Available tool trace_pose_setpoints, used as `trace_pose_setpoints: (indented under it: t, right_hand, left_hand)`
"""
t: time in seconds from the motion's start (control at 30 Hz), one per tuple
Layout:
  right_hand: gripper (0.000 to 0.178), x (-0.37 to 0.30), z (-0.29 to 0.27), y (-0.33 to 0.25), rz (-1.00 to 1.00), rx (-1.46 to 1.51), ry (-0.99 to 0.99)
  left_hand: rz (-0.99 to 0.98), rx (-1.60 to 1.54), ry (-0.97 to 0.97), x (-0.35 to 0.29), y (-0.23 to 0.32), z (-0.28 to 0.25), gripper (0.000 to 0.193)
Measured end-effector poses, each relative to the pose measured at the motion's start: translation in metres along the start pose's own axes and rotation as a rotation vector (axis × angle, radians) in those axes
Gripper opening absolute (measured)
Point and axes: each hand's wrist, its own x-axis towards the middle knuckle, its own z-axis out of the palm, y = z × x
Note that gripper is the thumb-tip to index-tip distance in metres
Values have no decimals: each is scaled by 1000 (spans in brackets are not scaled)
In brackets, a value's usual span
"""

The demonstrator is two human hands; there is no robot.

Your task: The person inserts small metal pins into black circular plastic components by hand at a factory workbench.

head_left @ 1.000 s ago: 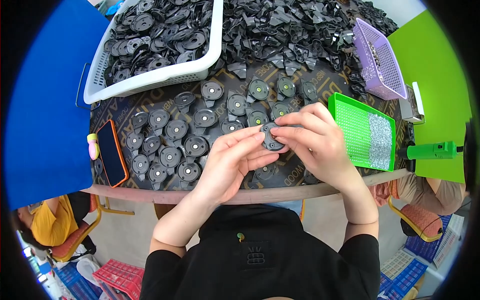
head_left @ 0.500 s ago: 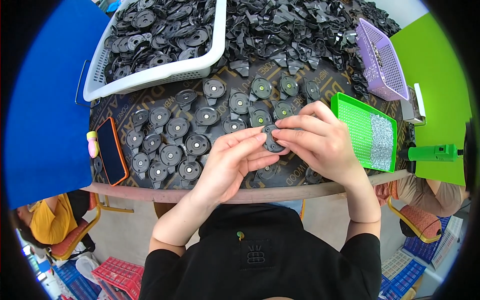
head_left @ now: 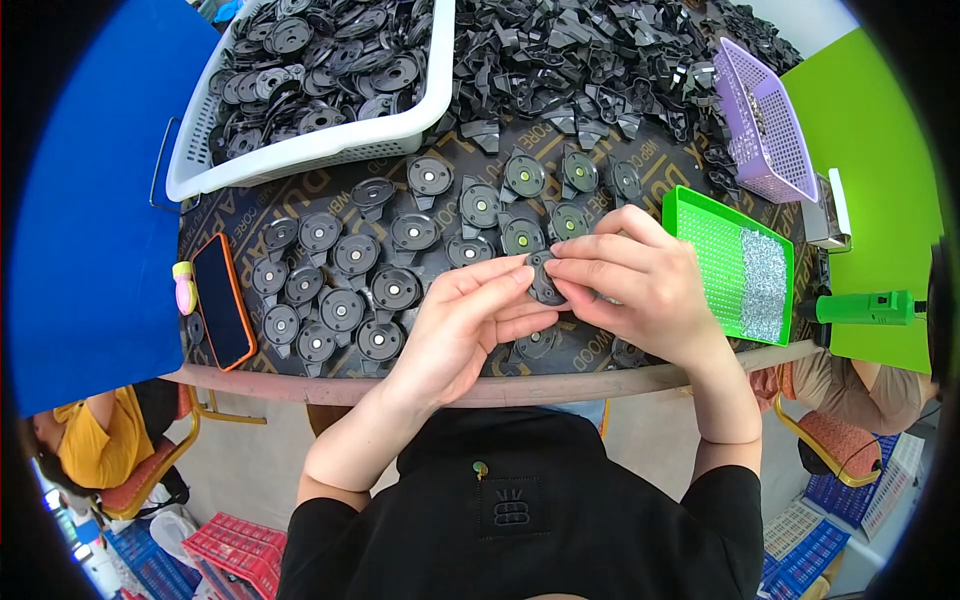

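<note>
Between my two hands, just above the near part of the table, is a round black plastic disc [head_left: 545,279] with small holes. My left hand [head_left: 478,310] pinches its left edge between thumb and fingers. The fingertips of my right hand [head_left: 635,280] press on its upper right side, and they hide part of it. Several black disc assemblies [head_left: 356,254], each with a tab and a metal centre, lie in loose rows beyond and left of my hands. Some, such as the disc assembly [head_left: 523,236], show a yellow-green centre.
A white basket [head_left: 437,95] of black discs stands far left. Black plastic parts [head_left: 570,60] are heaped at the back. On the right are a green tray [head_left: 705,250] with small silvery pieces, a purple basket [head_left: 780,150] and a green power screwdriver [head_left: 865,307]. A phone [head_left: 225,303] lies left.
My right fingertips have shifted slightly on the disc, and the disc has tilted a little. Nothing else has visibly moved.
</note>
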Motion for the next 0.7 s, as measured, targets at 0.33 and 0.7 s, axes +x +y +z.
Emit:
trace_pose_setpoints:
  t: [0.33, 0.7]
  right_hand:
    - [12, 6, -73, 86, 393, -370, 474]
    - [24, 37, -52, 157, 346, -513, -67]
  left_hand:
    - [25, 109, -53, -9, 16, 9, 39]
    - [37, 137, -41, -15, 15, 4, 37]
